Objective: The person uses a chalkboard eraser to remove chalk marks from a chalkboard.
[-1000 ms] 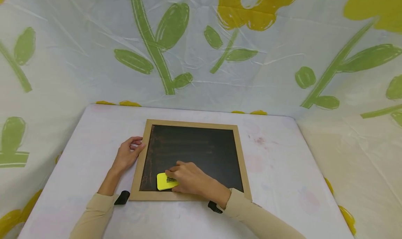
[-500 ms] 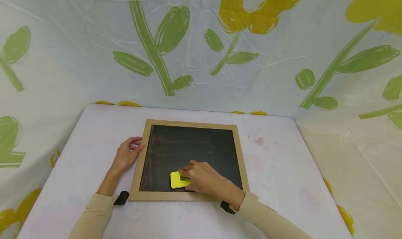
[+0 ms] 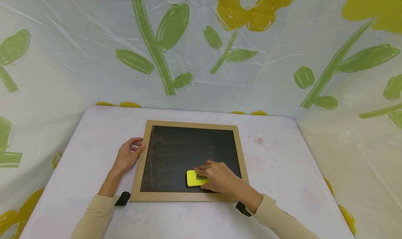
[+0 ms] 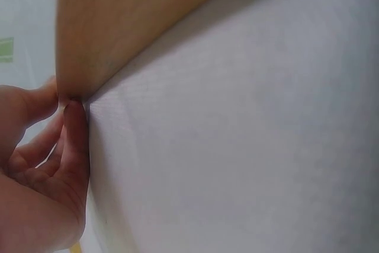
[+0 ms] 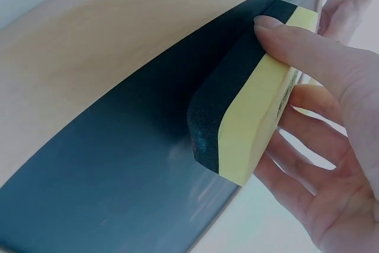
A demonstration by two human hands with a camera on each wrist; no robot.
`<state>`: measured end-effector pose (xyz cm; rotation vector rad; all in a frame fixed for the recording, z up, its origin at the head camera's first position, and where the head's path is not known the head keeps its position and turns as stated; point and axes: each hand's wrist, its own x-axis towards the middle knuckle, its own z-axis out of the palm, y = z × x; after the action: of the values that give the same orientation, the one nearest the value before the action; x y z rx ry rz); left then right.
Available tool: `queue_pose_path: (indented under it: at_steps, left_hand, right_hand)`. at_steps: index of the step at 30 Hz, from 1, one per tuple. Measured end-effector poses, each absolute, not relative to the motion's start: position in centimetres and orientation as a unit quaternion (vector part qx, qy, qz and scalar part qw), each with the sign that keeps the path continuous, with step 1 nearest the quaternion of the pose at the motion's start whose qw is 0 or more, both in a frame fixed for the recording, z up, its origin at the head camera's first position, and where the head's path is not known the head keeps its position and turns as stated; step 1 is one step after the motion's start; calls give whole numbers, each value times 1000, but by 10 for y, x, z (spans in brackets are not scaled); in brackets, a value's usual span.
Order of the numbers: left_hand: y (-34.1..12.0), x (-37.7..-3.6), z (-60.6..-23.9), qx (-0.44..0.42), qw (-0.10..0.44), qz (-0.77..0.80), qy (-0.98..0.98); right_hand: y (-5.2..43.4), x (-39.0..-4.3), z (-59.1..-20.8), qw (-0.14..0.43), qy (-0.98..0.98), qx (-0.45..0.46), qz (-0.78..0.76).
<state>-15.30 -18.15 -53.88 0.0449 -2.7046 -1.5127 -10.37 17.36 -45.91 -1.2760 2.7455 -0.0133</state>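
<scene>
A chalkboard (image 3: 176, 151) with a light wooden frame lies flat on the table, its dark surface showing faint smears. My right hand (image 3: 221, 178) grips a yellow eraser (image 3: 193, 178) with a black felt side, thumb on one edge and fingers on the other. In the right wrist view the felt of the eraser (image 5: 237, 111) faces the dark surface near the wooden border. At the board's left side, my left hand (image 3: 128, 155) holds the frame edge. Close up in the left wrist view, the left hand's curled fingers (image 4: 74, 140) and thumb meet at the frame corner.
The table (image 3: 273, 183) has a white cover with a reddish smudge (image 3: 260, 140) right of the board. A flower-printed cloth (image 3: 201, 82) rises behind the table and at both sides. A black strap piece sits at each wrist.
My right hand has slid the eraser to the right along the lower part of the board. The left hand and the board stay in place.
</scene>
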Motion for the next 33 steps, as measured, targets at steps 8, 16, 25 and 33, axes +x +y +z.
queue_pose_path:
  at_steps: [8,16,25,33]
  left_hand:
    - [-179,-147,-538,16,26,-484,-874]
    - [-176,-144,-536,22,24,-484,-874]
    - [-181,-151,-535,21,18,-482,-876]
    - [-184,-161,-535,13,10,-480,-877]
  right_hand:
    - [198,-102,-462,49,914,-402,-11]
    - [223,-100,-464,47,922,-383,-31]
    - [241,-105,-468,30,913,-392,-105]
    - [246,-111,-466,-14,909,-393,-138]
